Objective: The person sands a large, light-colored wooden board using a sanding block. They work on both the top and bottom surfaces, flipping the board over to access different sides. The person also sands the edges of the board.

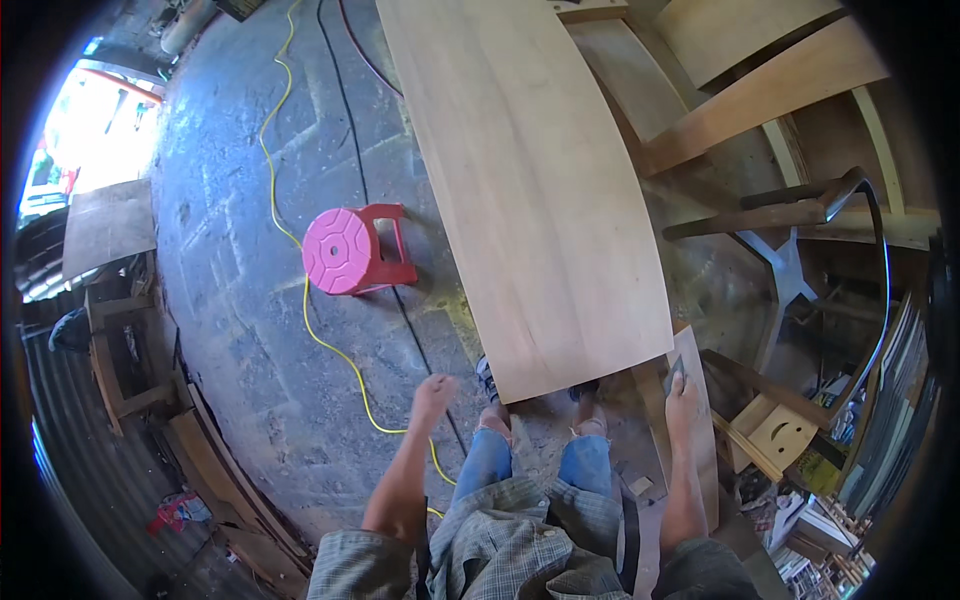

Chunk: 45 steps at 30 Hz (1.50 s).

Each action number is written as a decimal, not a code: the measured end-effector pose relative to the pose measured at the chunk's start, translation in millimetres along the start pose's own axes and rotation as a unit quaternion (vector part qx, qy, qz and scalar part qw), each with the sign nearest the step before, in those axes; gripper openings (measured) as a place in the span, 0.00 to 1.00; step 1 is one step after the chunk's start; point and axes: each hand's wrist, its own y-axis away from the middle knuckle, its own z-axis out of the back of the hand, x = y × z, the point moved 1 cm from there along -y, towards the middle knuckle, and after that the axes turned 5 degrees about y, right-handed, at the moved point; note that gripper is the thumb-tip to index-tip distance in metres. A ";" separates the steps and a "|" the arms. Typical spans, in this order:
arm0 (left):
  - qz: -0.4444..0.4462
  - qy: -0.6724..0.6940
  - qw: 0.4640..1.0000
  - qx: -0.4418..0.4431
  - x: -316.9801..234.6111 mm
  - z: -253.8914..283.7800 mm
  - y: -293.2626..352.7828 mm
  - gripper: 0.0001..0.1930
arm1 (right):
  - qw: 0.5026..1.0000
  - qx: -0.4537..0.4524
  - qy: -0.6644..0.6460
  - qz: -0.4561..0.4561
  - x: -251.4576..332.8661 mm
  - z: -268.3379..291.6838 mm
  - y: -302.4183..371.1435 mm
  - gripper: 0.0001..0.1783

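A long pale plywood panel stretches away from my legs, raised above the floor. My left hand is off its near left corner, over the floor, with the fingers curled in and slightly blurred. No object shows in it. By the near right corner, my right hand grips a small grey-green flat piece that sticks out past the fingers; its exact kind is too small to tell. Below that hand stands a narrow pale board, apart from the panel.
A pink plastic stool stands left of the panel. A yellow cord and a dark cord run along the concrete floor. On the right are wooden frames, a curved metal-and-wood piece and a small wooden drawer.
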 end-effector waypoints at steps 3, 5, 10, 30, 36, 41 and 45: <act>-0.037 0.042 0.994 -0.093 41.9 53.5 6.2 0.13 | 0.999 0.026 -0.033 0.029 -5.0 12.1 -0.3 0.22; -0.099 0.072 0.982 -0.143 25.5 69.1 30.4 0.11 | 0.997 0.022 -0.033 0.068 0.8 23.5 3.8 0.22; -0.178 0.184 0.962 -0.092 -180.9 83.4 134.8 0.12 | 0.978 0.050 -0.118 0.165 31.8 72.8 5.9 0.20; -0.556 0.563 0.433 0.432 -406.9 -37.3 418.4 0.10 | 0.977 0.188 -0.044 0.090 -100.4 59.6 34.9 0.22; -0.560 0.556 0.435 0.434 -391.8 -34.0 423.3 0.10 | 0.977 0.199 -0.057 0.048 -113.1 31.7 70.3 0.23; -0.533 0.522 0.493 0.448 -391.6 -11.7 420.4 0.08 | 0.974 0.208 -0.083 0.042 -123.2 9.6 72.0 0.24; -0.531 0.504 0.499 0.464 -391.5 -1.5 416.7 0.10 | 0.974 0.217 -0.056 0.019 -112.9 16.2 78.4 0.24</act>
